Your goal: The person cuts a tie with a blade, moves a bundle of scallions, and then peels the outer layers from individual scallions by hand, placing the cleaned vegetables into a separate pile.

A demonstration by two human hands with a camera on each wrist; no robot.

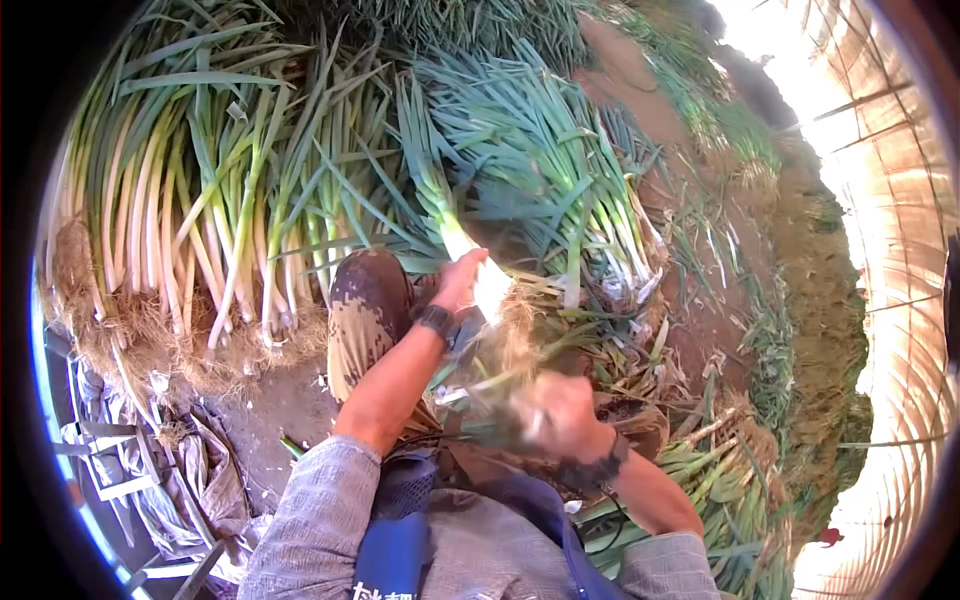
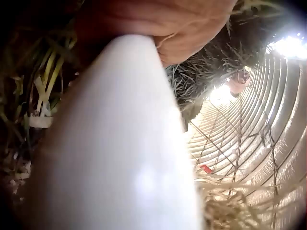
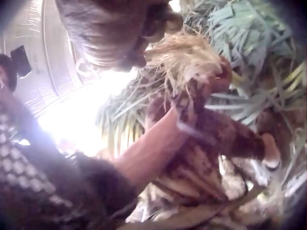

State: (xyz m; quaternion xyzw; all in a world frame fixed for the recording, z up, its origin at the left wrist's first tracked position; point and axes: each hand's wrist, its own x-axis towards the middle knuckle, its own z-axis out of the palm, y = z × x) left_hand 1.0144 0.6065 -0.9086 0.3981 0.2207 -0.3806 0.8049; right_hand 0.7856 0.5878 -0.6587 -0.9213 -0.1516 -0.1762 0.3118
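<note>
In the head view my left hand (image 1: pixel 462 283) grips the white stems of a small leek bunch (image 1: pixel 490 288), its green leaves pointing up and away. The white stem (image 2: pixel 129 139) fills the left wrist view, below the left hand (image 2: pixel 163 24). Blurred in the head view, my right hand (image 1: pixel 562 412) is just below the bunch's roots (image 1: pixel 515 335). From the right wrist view, the right hand (image 3: pixel 108 33) has curled fingers at the straw-coloured roots (image 3: pixel 184 55) and appears to pinch some strands.
A row of leeks (image 1: pixel 150 220) with roots lies at the left, and a pile of leeks (image 1: pixel 530 150) lies ahead. Loose trimmed leaves (image 1: pixel 690 490) lie at the lower right. Crumpled sacking (image 1: pixel 215 460) is at the lower left; a ribbed cover (image 1: pixel 905 250) curves along the right.
</note>
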